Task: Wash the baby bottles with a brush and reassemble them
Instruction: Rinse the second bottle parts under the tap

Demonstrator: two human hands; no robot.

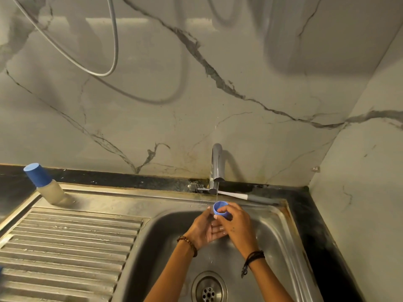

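Observation:
A small blue bottle cap (pixel 219 208) is held under a thin stream of water from the chrome tap (pixel 216 166), above the steel sink basin (pixel 272 236). My right hand (pixel 236 223) grips the cap from the right, fingers curled round it. My left hand (pixel 205 228) lies just left of and under the cap, palm up, fingers mostly straight, thumb tip near the cap's rim. A baby bottle (pixel 44 184) with a blue cap on stands at the drainboard's back left corner. A bottle brush (pixel 229 194) lies on the ledge behind the tap.
The ribbed steel drainboard (pixel 65 247) fills the left. The sink drain (pixel 209 289) sits below my forearms. A dark counter edge (pixel 322 236) runs behind and right of the sink, against marble walls. A grey hose (pixel 113 40) hangs on the wall.

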